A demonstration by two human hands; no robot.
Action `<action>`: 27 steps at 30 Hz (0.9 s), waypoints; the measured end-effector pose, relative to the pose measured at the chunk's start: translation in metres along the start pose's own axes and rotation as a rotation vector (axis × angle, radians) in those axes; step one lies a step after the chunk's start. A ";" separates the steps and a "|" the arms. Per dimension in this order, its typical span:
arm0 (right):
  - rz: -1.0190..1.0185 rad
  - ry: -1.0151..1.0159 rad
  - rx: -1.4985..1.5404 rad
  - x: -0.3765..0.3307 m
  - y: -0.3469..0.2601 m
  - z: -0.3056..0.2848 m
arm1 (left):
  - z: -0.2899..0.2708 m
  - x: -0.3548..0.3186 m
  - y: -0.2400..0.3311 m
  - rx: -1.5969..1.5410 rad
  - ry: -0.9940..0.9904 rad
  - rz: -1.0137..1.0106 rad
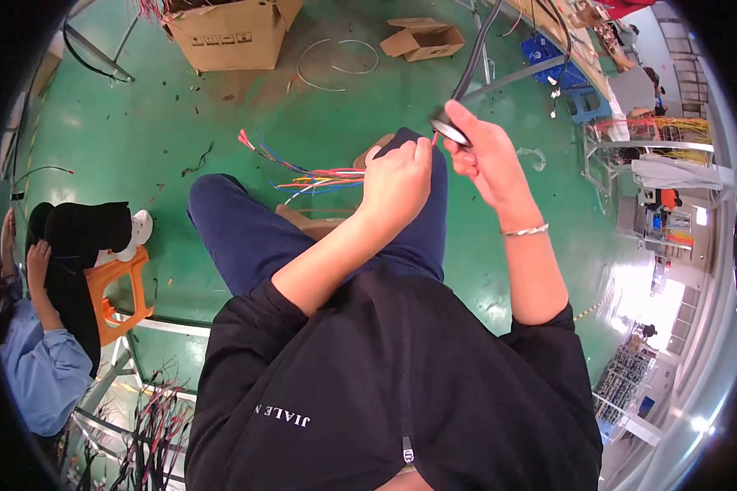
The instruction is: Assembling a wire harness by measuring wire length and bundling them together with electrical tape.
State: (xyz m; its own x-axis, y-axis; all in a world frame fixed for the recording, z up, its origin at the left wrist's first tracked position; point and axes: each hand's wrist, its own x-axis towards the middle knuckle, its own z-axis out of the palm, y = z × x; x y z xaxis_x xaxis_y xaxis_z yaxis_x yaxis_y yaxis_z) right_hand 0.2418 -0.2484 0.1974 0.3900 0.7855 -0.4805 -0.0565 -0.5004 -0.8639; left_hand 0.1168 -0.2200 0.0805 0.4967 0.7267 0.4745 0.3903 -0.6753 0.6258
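Note:
My left hand point(397, 184) is closed round a bundle of thin coloured wires point(323, 176). Their loose ends, red, blue, yellow and white, fan out to the left above my knees. Just to the right, my right hand point(487, 151) grips a roll of black tape point(451, 132) with a pale inner ring, held between thumb and fingers. A thick black cable point(472, 65) runs from the tape roll up to the bench at the top. A short bit of red wire shows between the two hands; my fingers hide the rest of the join.
On the green floor stand a large cardboard box point(229, 37) and a smaller open one point(427, 42), with loops of white wire point(336, 88) between them. Blue crates point(557, 61) sit under the bench. At left, another person sits near an orange stool point(123, 286); dark wire bundles point(151, 434) hang below.

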 end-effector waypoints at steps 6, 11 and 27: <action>-0.114 -0.179 0.248 0.015 0.014 -0.008 | -0.010 0.003 0.002 -0.082 -0.050 -0.093; -0.347 0.244 0.427 0.072 0.094 -0.040 | -0.031 0.022 0.007 -0.405 -0.188 -0.225; -0.421 -0.671 0.540 0.091 0.093 -0.006 | -0.049 0.040 0.002 -0.957 -0.394 -0.674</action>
State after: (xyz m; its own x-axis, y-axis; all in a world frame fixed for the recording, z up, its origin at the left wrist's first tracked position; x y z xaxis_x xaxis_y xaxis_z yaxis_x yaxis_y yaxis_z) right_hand 0.2771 -0.2256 0.0748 -0.1229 0.9914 0.0443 -0.5133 -0.0253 -0.8578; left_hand 0.0992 -0.1857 0.1311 0.6807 0.6944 -0.2331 0.0165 0.3036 0.9527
